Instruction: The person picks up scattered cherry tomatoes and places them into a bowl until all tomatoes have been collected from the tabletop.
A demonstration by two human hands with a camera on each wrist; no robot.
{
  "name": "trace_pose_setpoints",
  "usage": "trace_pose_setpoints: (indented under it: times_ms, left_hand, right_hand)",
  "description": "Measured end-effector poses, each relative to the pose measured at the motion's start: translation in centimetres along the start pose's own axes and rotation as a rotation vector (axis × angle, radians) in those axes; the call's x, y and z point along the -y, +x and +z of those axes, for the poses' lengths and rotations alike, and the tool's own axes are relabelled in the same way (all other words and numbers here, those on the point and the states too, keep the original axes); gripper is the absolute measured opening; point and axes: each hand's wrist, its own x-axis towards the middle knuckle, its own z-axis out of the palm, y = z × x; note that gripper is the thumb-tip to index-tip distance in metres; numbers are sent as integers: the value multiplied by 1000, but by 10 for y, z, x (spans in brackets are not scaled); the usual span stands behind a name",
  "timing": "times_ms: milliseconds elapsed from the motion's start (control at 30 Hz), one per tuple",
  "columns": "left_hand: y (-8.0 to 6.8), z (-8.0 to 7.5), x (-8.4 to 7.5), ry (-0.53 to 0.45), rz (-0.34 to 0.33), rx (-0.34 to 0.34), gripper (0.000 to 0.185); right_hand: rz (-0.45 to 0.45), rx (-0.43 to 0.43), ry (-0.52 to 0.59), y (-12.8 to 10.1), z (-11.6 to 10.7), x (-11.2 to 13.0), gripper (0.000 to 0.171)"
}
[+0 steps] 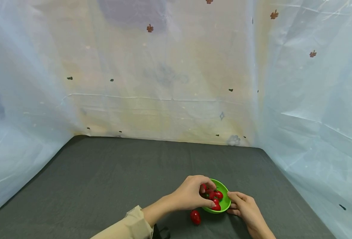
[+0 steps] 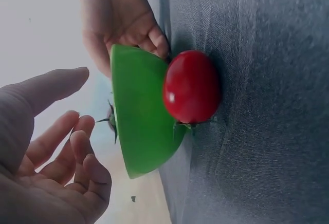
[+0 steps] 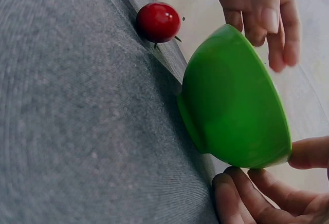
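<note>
A small green bowl (image 1: 220,209) (image 2: 139,111) (image 3: 231,111) stands tilted on the dark grey cloth near the front edge, with several red cherry tomatoes (image 1: 216,195) in it. My left hand (image 1: 205,196) (image 2: 77,111) hovers over the bowl's mouth, its fingers loosely curved around nothing. On the bowl's right side, my right hand (image 1: 234,203) (image 3: 267,178) pinches the rim, thumb on the edge and fingers beneath. One loose tomato (image 1: 195,216) (image 2: 191,87) (image 3: 158,22) lies on the cloth against the bowl's left side.
The grey cloth-covered table (image 1: 104,186) stretches left and back from the bowl. Pale translucent sheeting (image 1: 164,83) walls it in behind and on both sides. A beige sleeve (image 1: 128,225) covers my left forearm.
</note>
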Motion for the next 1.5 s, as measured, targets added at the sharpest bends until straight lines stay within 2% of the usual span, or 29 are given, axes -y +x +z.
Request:
trace_pose_setpoints:
  times_ms: [200,333,433,600,700,833,1100,1500]
  left_hand:
    - [-18,-1,-3,-123,-81,-115,25]
    - [-32,-3,-3,-164,-140,-155,21]
    - [-41,-7,0,-177,-180,-129,21]
    - [-52,-13,7,-182,-209,-8,21]
    - [-57,-13,10,-202,-220,37,23]
    - [-60,-14,12,-213,-219,60,24]
    - [-57,-18,15,-133,-201,72,25]
    - [-57,-17,17,-158,-201,108,29]
  right_hand:
    - [9,-4,2,0,0,2,41]
    - [16,0,4,0,0,2,42]
    - [19,3,5,1,0,1,42]
    - [17,-1,4,1,1,1,43]
    - [18,4,1,2,2,0,43]
    - [23,13,-5,2,3,0,44]
    - [26,18,-8,1,0,1,44]
    - [30,9,-7,-1,3,4,43]
